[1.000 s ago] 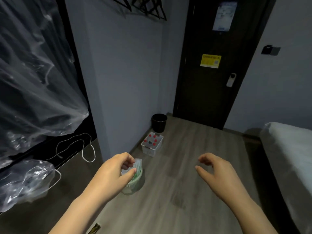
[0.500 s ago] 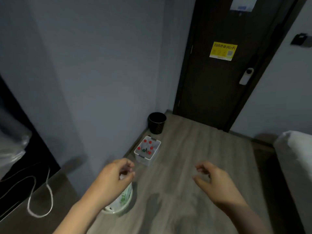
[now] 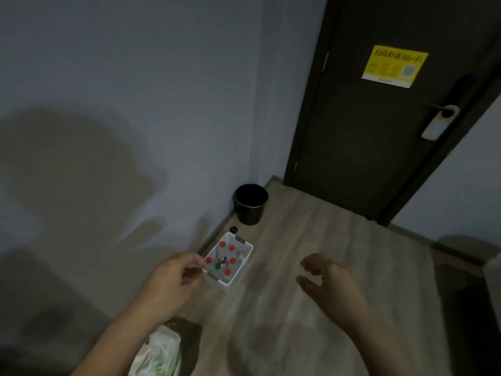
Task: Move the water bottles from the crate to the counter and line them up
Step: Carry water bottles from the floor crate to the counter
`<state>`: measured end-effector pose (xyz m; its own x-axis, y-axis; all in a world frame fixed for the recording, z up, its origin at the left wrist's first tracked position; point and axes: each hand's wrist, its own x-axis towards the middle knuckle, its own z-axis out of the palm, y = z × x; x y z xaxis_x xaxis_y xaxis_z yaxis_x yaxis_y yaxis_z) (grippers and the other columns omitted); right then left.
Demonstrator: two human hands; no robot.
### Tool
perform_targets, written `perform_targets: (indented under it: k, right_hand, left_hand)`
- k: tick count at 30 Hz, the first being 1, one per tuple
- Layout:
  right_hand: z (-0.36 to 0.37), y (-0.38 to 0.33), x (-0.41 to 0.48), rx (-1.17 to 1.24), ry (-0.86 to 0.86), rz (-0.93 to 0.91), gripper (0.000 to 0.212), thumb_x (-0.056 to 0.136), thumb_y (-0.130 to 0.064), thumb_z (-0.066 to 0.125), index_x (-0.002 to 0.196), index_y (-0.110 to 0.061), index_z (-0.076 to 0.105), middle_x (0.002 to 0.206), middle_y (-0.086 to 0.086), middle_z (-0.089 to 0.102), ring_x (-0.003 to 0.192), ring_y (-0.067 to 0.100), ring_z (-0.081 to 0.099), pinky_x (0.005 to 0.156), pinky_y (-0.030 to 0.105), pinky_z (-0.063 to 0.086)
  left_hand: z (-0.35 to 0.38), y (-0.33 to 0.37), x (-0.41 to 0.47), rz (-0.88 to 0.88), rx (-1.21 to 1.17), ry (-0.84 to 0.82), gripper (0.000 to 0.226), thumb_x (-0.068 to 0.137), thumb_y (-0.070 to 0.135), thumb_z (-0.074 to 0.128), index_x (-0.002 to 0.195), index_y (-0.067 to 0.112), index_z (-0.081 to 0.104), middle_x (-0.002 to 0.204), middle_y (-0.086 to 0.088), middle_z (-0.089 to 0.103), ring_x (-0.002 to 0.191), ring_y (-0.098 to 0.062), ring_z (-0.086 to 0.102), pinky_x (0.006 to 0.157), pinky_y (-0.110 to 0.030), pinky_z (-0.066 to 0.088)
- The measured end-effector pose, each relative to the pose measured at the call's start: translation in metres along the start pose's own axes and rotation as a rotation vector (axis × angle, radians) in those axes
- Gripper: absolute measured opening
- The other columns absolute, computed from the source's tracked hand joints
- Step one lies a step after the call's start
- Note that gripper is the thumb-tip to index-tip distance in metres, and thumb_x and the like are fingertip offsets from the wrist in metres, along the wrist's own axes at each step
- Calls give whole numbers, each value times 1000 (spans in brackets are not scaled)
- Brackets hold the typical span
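Observation:
A white crate (image 3: pixel 245 256) stands on the wooden floor against the grey wall. Inside it stand several water bottles (image 3: pixel 227 271) with red caps, and one green cap shows among them. My left hand (image 3: pixel 173 286) hovers just left of the crate, fingers loosely curled with nothing in them. My right hand (image 3: pixel 329 284) floats to the crate's right, fingers apart and empty. Neither hand touches the crate. No counter shows in this view.
A black waste bin (image 3: pixel 250 204) stands beyond the crate in the corner by a dark door (image 3: pixel 379 126). A small bin lined with a white and green bag (image 3: pixel 160 354) sits under my left forearm. A bed edge (image 3: pixel 493 278) shows at far right.
The view has swung right and moved toward the crate, which looks larger. The black shelf, plastic sheeting and cable have left the view. Both hands stay empty, now nearer the crate.

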<state>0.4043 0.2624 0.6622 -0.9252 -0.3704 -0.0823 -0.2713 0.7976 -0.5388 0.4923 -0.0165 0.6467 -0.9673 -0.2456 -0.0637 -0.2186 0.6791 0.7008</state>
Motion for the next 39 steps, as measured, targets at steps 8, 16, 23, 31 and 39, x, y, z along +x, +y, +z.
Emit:
perform_targets:
  k: [8,16,23,31,39]
  right_hand:
    - [-17,30,176,-47,-202,-75,29,89,-30,61,117,-24,57,102,-13,57,92,2,55,72,8,41]
    - [19,38,332,-88,-354,-81,30,91,-30,59,118,-16,58,114,-2,63,93,4,54,79,10,40]
    - [53,19,454,-125,-474,-140,14,90,-25,59,100,-15,60,93,-1,61,85,9,57,71,15,44]
    - [92,16,560,-148,-681,-295,8,91,-24,59,95,-26,52,89,-7,55,82,3,53,67,10,35]
    - [130,44,660,-216,-925,-504,26,89,-20,61,76,-33,42,79,-15,50,76,2,54,61,11,35]
  left_hand:
    - [21,13,130,-146,20,60,13,83,12,64,87,25,64,82,8,68,77,-4,65,68,-10,48]
    - [43,-37,260,-251,-12,14,11,86,18,61,92,27,63,92,4,68,80,-7,62,68,-10,43]
    - [32,-76,356,-348,27,-16,7,87,20,59,91,23,64,93,4,64,83,-9,59,78,-29,51]
    - [42,-104,413,-590,11,50,21,89,27,59,108,19,62,98,6,63,85,-5,60,76,-18,49]
    - [106,-90,440,-923,-51,190,19,88,28,59,106,22,63,97,8,65,82,-4,59,69,-16,48]
